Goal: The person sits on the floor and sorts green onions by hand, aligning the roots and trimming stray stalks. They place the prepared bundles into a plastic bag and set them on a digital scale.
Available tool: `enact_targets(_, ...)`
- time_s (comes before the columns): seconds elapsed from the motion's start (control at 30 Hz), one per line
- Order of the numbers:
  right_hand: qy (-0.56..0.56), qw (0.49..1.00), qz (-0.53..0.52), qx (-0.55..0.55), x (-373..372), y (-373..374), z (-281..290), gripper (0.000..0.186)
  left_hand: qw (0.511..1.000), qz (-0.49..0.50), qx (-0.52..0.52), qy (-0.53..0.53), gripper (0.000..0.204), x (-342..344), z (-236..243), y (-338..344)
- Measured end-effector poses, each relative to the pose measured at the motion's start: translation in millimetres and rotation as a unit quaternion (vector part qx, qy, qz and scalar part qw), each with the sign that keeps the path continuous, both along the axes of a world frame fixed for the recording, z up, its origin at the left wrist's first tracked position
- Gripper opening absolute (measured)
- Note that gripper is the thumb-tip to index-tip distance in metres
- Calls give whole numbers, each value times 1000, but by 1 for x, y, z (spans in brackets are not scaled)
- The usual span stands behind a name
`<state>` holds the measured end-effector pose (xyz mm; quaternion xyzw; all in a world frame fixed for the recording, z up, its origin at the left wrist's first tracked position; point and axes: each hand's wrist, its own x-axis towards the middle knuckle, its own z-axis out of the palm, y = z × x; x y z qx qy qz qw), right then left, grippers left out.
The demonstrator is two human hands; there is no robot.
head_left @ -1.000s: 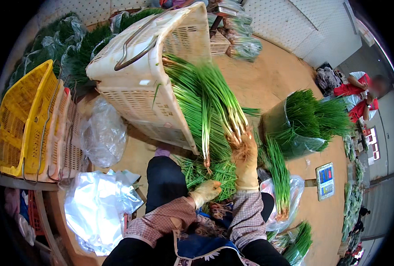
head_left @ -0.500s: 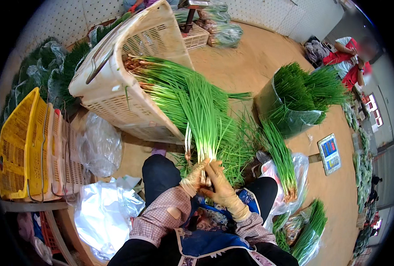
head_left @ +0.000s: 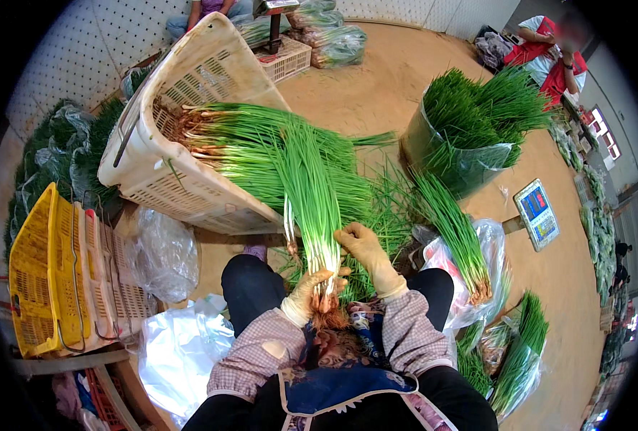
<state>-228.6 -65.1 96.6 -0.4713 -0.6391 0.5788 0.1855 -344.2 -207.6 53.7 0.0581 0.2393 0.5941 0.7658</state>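
A bunch of green onions point(head_left: 310, 197) lies across my lap side, its white stalks and brown roots toward me and its green tops pointing away. My gloved left hand point(head_left: 312, 293) is closed around the stalks just above the roots. At the right edge of the bunch, my gloved right hand point(head_left: 366, 250) has its fingers bent and pressed together against the stalks; what they pinch is hidden. Beyond, a tipped white crate point(head_left: 190, 192) holds a heap of green onions point(head_left: 236, 133), their tops spilling toward me. One thin onion point(head_left: 289, 223) hangs apart at the left.
Right of me are a tall bag of greens point(head_left: 463, 161), a tied onion bundle point(head_left: 459, 244) on plastic and a scale point(head_left: 537, 214). Yellow point(head_left: 35, 273) and pale crates point(head_left: 118, 280) stand left, near clear plastic bags point(head_left: 182, 352). A person in red point(head_left: 542, 54) is far right.
My right hand has moved from the root end up to the right side of the stalks. The left hand keeps the bunch, whose roots now show below it. The view has shifted slightly.
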Motion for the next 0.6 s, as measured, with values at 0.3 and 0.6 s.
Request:
enact_targets(0.3,183,962,-145,-141,-3,-17,-14,16,987,-56,-9,-149,48,-7,-10,0)
enact_targets(0.6,131,956,-260,-43,36,44,-39,29,995,8,22,-98,46,-4,-10,2)
